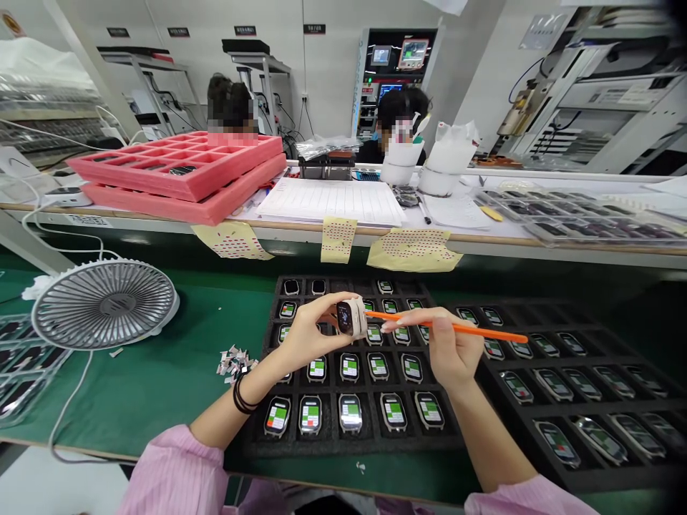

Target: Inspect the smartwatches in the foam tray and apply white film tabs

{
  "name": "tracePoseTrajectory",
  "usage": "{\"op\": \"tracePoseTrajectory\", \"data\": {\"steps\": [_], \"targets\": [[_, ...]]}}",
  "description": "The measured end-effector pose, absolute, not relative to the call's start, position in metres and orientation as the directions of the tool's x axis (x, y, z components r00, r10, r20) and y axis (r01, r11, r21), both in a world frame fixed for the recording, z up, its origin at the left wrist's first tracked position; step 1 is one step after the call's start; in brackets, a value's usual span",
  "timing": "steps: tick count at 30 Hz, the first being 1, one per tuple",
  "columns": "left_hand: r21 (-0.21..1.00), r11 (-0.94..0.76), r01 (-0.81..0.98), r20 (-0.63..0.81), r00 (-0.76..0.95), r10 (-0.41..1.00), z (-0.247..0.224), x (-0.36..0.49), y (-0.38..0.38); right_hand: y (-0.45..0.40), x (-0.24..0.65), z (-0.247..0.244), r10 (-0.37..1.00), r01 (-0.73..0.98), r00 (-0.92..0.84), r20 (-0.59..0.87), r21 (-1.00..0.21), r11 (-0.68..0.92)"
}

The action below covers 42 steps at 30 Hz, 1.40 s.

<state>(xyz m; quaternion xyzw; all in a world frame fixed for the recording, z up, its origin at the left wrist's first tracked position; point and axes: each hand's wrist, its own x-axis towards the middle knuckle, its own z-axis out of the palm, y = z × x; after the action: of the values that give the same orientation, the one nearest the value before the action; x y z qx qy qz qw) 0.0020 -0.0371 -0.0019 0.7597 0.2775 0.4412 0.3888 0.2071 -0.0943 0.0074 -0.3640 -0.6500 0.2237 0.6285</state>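
My left hand is closed around a smartwatch body, its dark screen facing left, held above the middle of a black foam tray. An orange stick-like tool, long and thin, is pinched in my right hand. Its tip meets or almost meets the right side of the watch; the exact contact is too small to tell. Below both hands, the tray's compartments hold several watches with lit green and white screens. Part of the tray is hidden by my hands.
A second foam tray with watches lies at right. A round grey fan and a pile of small white pieces are at left. Pink foam trays, a paper sheet and white tubs occupy the shelf. Two people sit beyond it.
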Motion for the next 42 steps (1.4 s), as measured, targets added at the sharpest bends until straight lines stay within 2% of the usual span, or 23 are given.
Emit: {"op": "tracePoseTrajectory", "data": {"steps": [4,6,11,17,21,29,32,37,42], "targets": [[0.773,-0.629,0.088,0.526,0.466,0.712,-0.0042,0.0015,-0.0367,-0.0951,0.2073,0.0055,0.642,0.288,0.006,0.766,-0.616,0.733],[0.758,-0.645,0.097,0.536,0.471,0.701,-0.0050,0.0017,-0.0365,-0.0948,0.2067,0.0061,0.630,0.311,0.002,0.777,-0.599,0.738],[0.817,-0.568,0.104,0.466,0.462,0.755,-0.0038,0.0042,-0.0368,-0.0936,0.2060,0.0100,0.659,0.287,-0.004,0.752,-0.631,0.721],[0.813,-0.577,0.084,0.479,0.467,0.743,-0.0021,0.0055,-0.0373,-0.0945,0.2044,0.0062,0.673,0.177,0.000,0.740,-0.662,0.728],[0.803,-0.591,0.073,0.496,0.465,0.733,-0.0028,0.0059,-0.0374,-0.0960,0.2040,0.0038,0.678,0.188,0.009,0.735,-0.667,0.721],[0.727,-0.673,0.134,0.566,0.439,0.698,-0.0061,0.0055,-0.0370,-0.0971,0.1984,0.0077,0.618,0.296,-0.031,0.786,-0.583,0.757],[0.700,-0.698,0.147,0.581,0.451,0.678,-0.0051,0.0046,-0.0364,-0.0960,0.1993,0.0080,0.635,0.279,-0.029,0.772,-0.604,0.746],[0.719,-0.683,0.129,0.569,0.456,0.685,-0.0014,0.0035,-0.0371,-0.0929,0.2039,0.0062,0.670,0.135,0.090,0.737,-0.675,0.725],[0.730,-0.669,0.142,0.560,0.437,0.704,-0.0018,0.0026,-0.0371,-0.0915,0.2032,0.0057,0.683,0.157,0.123,0.720,-0.693,0.703]]}}
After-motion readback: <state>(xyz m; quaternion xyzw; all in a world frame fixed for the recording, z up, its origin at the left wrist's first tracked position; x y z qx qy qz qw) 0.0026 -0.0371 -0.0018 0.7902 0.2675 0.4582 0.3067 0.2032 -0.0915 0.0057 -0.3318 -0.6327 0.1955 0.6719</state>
